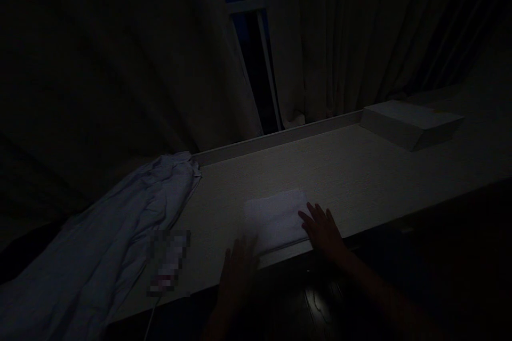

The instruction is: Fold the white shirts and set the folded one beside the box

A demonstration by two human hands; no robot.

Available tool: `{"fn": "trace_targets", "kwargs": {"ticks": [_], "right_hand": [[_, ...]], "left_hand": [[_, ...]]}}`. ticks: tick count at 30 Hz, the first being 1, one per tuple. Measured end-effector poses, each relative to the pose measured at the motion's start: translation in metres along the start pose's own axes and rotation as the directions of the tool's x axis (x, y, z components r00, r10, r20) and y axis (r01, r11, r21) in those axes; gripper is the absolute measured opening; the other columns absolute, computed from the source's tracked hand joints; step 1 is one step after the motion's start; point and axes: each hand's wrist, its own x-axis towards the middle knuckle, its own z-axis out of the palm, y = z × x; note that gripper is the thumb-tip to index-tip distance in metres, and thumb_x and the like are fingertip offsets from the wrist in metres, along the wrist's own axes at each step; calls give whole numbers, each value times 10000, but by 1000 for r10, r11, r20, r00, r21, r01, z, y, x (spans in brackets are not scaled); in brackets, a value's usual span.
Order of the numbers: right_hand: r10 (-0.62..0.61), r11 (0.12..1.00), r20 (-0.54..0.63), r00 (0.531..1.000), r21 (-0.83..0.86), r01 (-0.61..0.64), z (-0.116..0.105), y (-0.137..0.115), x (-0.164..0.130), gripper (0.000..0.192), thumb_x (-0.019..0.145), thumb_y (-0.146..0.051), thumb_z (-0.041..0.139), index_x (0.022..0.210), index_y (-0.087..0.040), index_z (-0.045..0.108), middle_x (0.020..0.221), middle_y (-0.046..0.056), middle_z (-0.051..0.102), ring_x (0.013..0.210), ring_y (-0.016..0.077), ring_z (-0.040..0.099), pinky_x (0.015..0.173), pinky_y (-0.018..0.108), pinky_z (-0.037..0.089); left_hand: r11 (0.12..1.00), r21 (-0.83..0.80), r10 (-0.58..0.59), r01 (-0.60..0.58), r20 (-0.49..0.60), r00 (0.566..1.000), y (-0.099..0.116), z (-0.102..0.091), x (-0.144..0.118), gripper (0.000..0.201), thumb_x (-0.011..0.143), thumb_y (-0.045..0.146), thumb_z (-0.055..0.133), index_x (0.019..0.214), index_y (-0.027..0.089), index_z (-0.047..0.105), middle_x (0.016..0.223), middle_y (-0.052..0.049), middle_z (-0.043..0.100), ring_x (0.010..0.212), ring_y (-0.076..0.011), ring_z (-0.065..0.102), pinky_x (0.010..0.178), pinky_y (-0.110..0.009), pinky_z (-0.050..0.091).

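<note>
The pale cloth (276, 218) already lies in a flat, seemingly folded rectangle on the table (344, 170); anything left undone is unclear. Right hand (323, 230) and blurred left hand (239, 264) grasp nothing, fingers extended.

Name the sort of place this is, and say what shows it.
Likely a dim room in a home, perhaps a bedroom: long curtains hang parted at a window, and rumpled fabric drapes over one end of a desk-like surface.
</note>
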Motion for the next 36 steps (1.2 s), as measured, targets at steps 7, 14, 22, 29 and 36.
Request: {"fn": "trace_targets", "kwargs": {"ticks": [7,14,22,29,36], "right_hand": [[259,914,72,963,304,-268,-10,36,13,520,891,-400,514,1346,-149,523,1182,139,659,1069,262,613,922,413,476],[195,888,75,978,410,-208,-15,39,2,514,809,-264,490,1312,-175,542,1201,101,651,1046,228,622,905,372,489],[312,891,29,950,340,-302,-10,33,0,283,911,-239,367,1014,-172,622,908,82,681,850,207,628,758,315,469],[407,871,-48,912,323,-371,-5,37,3,341,937,-252,320,1077,-149,614,971,113,683,886,222,635,795,344,485],[31,998,-46,998,50,-29,-24,-5,14,474,976,-392,371,1377,-171,495,1450,128,459,1369,294,353,1129,503,248]], "left_hand": [[990,-144,-26,-7,-224,974,14,18,-8,577,954,296,429,1505,238,264,1468,-122,450,1397,-253,352,1133,-548,264],[985,-133,79,-111,-228,970,18,4,8,508,939,288,459,1441,266,388,1552,-89,314,1434,-262,272,1130,-528,293],[988,-68,129,-141,-158,979,22,5,9,517,949,251,415,1463,278,363,1528,-60,364,1412,-229,325,1138,-503,302],[968,-248,-27,-33,-237,971,12,24,-5,573,948,286,426,1498,244,276,1515,-94,385,1389,-241,367,1132,-484,340],[971,-236,-28,-36,-262,965,13,-19,57,496,975,336,347,1455,212,370,1556,-90,308,1461,-270,182,1168,-517,227]]}}
